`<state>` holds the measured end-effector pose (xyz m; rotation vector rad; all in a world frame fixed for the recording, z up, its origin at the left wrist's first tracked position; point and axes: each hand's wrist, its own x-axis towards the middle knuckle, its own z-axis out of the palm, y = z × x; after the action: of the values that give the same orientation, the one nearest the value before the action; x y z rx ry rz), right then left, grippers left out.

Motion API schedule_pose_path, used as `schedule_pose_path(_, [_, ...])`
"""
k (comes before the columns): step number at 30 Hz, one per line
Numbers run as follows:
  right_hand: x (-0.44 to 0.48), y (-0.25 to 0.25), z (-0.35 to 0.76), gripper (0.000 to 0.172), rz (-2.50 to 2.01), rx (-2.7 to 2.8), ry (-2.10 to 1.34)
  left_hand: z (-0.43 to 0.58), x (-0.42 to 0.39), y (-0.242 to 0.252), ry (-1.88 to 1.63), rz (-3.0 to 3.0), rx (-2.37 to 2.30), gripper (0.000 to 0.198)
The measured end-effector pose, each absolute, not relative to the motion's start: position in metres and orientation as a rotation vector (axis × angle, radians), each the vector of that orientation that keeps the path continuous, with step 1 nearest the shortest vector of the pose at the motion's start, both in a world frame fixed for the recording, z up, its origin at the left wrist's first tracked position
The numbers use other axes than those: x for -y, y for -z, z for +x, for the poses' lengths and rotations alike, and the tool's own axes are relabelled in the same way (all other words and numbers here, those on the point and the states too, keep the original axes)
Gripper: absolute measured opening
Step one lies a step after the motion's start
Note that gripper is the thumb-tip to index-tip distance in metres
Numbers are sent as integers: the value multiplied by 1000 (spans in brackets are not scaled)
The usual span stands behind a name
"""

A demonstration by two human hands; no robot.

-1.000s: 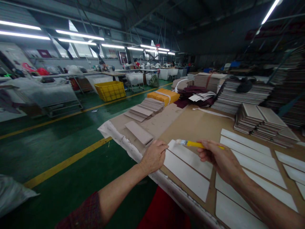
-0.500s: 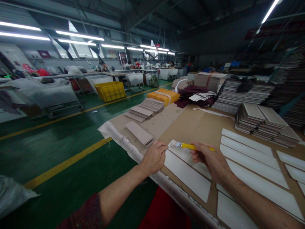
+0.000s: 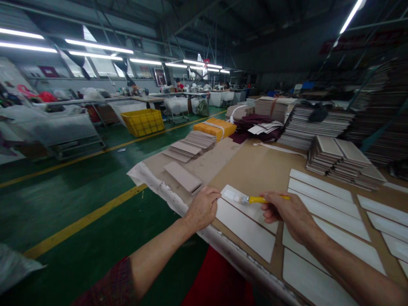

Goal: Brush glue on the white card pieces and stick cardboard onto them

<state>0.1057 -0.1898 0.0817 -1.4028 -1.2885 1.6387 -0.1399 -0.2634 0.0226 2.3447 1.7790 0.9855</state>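
Gripping the yellow-handled paintbrush (image 3: 256, 199), the right hand (image 3: 287, 209) has bristles (image 3: 239, 197) on a white strip (image 3: 253, 211) by the table edge (image 3: 237, 254), left hand (image 3: 203, 209) likely bracing its end against skidding, can't tell if pinching tho.

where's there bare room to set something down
Brown tabletop between the white strap, paintbrush and right-hand white strips; also the paler patch beside the grey strip stacks. Crowded: far side, with yellow bundle and board stacks.

head-worn view, looking forward and down, near the table (image 3: 255, 165)
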Motion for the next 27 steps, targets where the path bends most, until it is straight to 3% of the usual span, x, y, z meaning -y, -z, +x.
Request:
schedule_pose_path(8, [195,-97,142,19,-1523,1276,-1606,-141,263,-23,-959,2346,-1778,30])
schedule_pose_path(27, [209,-102,205,41,-1601,1300,-1456,-140,263,-24,-989,2406,-1767,28])
